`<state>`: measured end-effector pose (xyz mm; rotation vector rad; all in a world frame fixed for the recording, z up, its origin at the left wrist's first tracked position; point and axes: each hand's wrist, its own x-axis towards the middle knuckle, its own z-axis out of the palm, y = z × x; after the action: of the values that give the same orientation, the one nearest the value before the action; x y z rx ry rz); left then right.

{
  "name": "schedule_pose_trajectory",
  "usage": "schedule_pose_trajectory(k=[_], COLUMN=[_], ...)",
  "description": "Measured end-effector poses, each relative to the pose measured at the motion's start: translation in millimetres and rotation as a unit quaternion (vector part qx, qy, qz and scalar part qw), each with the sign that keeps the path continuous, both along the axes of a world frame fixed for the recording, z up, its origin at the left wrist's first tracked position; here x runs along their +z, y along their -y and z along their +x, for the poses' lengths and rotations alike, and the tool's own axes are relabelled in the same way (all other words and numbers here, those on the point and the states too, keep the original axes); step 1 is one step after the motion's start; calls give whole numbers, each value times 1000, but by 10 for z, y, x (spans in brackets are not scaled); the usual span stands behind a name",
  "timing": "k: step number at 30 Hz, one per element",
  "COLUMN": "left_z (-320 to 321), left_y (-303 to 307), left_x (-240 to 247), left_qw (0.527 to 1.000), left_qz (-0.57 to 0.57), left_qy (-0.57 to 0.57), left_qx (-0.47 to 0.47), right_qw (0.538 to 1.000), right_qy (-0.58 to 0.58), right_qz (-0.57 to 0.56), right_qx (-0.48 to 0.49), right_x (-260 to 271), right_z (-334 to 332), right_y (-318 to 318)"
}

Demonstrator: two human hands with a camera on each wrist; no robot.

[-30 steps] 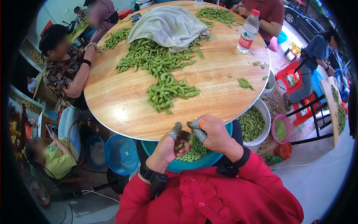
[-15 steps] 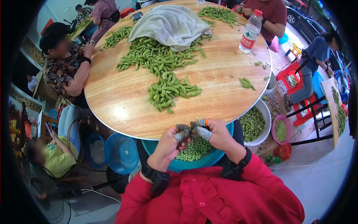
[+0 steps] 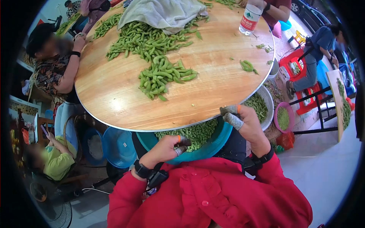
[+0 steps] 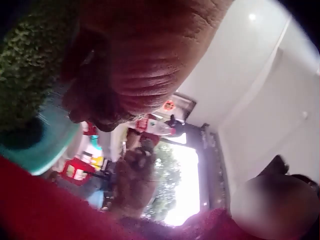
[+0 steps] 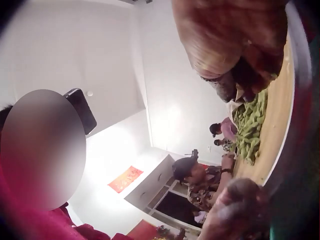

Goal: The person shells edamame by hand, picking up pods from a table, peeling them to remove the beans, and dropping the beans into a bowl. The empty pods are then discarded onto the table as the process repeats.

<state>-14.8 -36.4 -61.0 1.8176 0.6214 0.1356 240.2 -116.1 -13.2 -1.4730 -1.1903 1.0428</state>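
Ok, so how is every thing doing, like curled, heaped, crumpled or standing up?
Left hand: fingers curled; grip unclear
Right hand: thumb and finger bent close together; grip unclear
Teal basin: holding shelled beans
Green pods: heaped on the table
Cloth: crumpled, draped over pods
Bottle: standing upright
Pink basin: holding something green

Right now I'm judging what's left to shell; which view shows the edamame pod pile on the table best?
The head view: it looks down on the edamame pod pile, showing its spread, though a grey towel covers part. The right wrist view shows part from a low slant. The left wrist view shows none of it.
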Motion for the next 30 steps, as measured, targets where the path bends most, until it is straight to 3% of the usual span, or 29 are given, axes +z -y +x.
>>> schedule_pose_trajectory(k=[2, 6, 14, 16, 20, 21, 25, 30], left_z=[12, 273, 516, 542, 501, 439, 406, 270], left_y=[29, -52, -9, 7, 22, 68, 66, -4], left_x=[-478, -1240, -1766, -1577, -1534, -1656, -1599, -1262], left_qw=[993, 984, 949, 937, 930, 944, 912, 883], left_qz=[51, 136, 256, 263, 275, 271, 277, 232], left_qy=[-108, -101, -91, -152, -165, -134, -257, -386], left_qx=[-12, -51, -161, -173, -179, -130, -163, -133], right_qw=[999, 997, 993, 995, 996, 994, 994, 925], right_qy=[-17, -5, 28, 18, 86, 101, 67, 218], right_qz=[-4, -21, -55, -45, 18, 17, 81, 269], right_qx=[-40, -75, -96, -89, -27, -25, 16, 157], right_x=[-56, -151, -196, -216, -104, -5, 142, 995], right_z=[52, 167, 161, 119, -44, -127, -348, -335], right_y=[93, 228, 292, 228, -12, -96, -256, -75])
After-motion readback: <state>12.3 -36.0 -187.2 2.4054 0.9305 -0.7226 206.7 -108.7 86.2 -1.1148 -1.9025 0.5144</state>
